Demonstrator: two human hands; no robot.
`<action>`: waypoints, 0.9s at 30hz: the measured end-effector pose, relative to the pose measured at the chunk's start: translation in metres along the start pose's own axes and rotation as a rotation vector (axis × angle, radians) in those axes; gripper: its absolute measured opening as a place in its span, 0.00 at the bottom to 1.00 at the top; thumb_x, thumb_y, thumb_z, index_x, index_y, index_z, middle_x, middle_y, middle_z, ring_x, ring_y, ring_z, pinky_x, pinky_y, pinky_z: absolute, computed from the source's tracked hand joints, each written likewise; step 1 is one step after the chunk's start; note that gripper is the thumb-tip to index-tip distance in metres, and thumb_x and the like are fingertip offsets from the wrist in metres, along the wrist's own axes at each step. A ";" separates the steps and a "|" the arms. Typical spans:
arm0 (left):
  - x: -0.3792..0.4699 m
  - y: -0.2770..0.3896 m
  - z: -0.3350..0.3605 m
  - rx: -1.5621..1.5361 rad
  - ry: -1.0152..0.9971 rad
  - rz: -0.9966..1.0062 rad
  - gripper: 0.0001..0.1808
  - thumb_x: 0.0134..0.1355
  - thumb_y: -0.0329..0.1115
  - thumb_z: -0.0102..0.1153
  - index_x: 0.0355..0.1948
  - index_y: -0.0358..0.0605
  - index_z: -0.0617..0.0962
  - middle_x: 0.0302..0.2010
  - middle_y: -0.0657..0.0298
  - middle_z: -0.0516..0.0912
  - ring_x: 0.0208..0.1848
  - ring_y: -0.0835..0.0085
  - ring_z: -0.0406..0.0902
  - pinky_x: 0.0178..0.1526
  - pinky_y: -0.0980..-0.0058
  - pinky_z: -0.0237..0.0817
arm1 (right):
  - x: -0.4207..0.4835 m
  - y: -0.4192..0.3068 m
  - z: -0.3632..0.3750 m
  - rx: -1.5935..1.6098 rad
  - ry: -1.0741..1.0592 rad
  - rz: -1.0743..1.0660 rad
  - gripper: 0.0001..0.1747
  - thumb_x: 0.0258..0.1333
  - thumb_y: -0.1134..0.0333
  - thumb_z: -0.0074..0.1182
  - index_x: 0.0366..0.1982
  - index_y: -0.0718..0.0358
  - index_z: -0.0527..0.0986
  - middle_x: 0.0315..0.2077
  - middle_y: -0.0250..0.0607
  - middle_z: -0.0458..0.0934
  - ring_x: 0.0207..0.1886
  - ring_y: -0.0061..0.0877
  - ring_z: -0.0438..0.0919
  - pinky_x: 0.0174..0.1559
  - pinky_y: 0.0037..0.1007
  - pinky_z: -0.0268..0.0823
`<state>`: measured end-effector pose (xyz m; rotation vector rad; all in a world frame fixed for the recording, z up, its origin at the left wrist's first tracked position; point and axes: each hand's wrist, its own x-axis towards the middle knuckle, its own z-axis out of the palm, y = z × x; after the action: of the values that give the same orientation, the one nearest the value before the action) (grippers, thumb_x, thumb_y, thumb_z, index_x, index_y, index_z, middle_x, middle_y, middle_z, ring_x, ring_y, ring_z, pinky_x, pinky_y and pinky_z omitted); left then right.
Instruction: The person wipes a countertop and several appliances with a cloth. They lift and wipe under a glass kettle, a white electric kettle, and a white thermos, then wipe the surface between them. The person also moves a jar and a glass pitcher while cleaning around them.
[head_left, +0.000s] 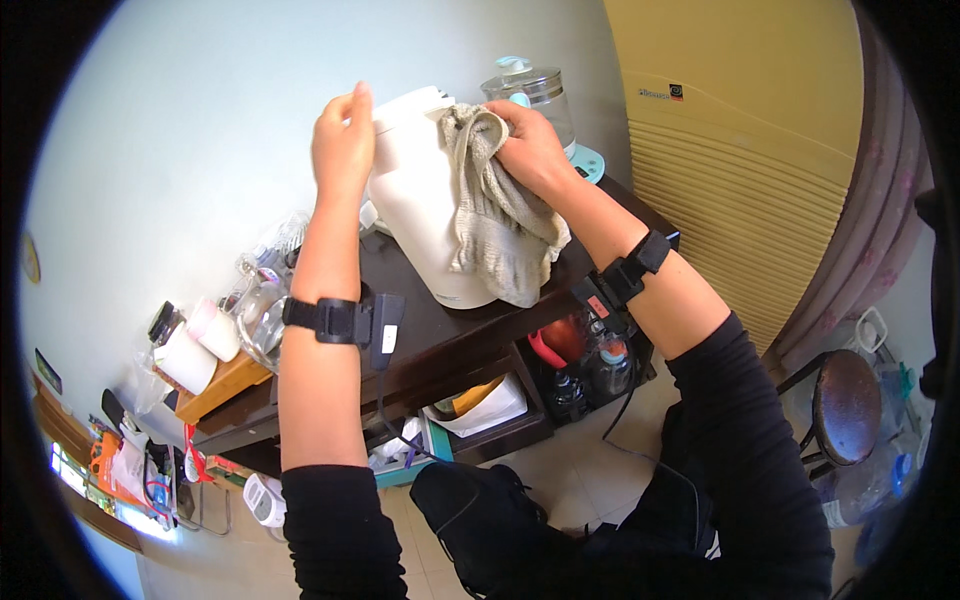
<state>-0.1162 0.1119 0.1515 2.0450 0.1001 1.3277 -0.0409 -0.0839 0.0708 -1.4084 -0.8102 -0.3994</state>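
A tall white countertop appliance (416, 202) with a lid on top stands on a dark wooden cabinet (420, 330); its exact kind is unclear. My right hand (536, 146) grips a bunched grey-beige knit cloth (495, 210) near its upper end. The cloth hangs down over the appliance's right side. Beside the upper left edge of the appliance I hold up my left hand (343, 146), with nothing visible in it. Its thumb points up, apart from loosely bent fingers that are partly hidden. Whether it touches the appliance cannot be made out.
Behind my right hand is a glass electric kettle (555, 112) on a light-blue base. Glassware (262, 315) and white jars (191, 356) crowd the left, some on a wooden stand (217, 390). A yellowish Hisense air conditioner (742, 180) stands right, near a round stool (847, 409). Cables trail from both wrist straps.
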 end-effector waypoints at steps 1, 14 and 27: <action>0.001 0.007 0.003 -0.031 -0.058 -0.078 0.31 0.70 0.59 0.48 0.46 0.37 0.83 0.46 0.51 0.85 0.51 0.62 0.80 0.56 0.67 0.67 | -0.003 -0.004 0.003 -0.028 -0.019 -0.064 0.19 0.56 0.62 0.60 0.48 0.62 0.81 0.42 0.48 0.84 0.46 0.35 0.82 0.51 0.33 0.71; 0.012 0.000 -0.017 -0.325 -0.354 -0.146 0.27 0.64 0.39 0.57 0.63 0.40 0.76 0.59 0.53 0.80 0.59 0.68 0.76 0.62 0.72 0.64 | -0.009 -0.022 0.028 -0.188 -0.026 -0.425 0.16 0.50 0.56 0.63 0.38 0.57 0.84 0.35 0.46 0.82 0.40 0.45 0.80 0.44 0.39 0.72; 0.019 -0.009 -0.016 -0.450 -0.419 -0.142 0.35 0.62 0.35 0.56 0.71 0.42 0.67 0.59 0.53 0.80 0.61 0.67 0.75 0.65 0.71 0.63 | 0.048 0.067 0.016 -0.366 -0.170 0.029 0.19 0.55 0.62 0.57 0.46 0.64 0.82 0.40 0.56 0.84 0.46 0.49 0.81 0.50 0.39 0.72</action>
<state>-0.1179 0.1344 0.1655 1.8381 -0.2191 0.7314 0.0335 -0.0477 0.0566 -1.8117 -0.8831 -0.4234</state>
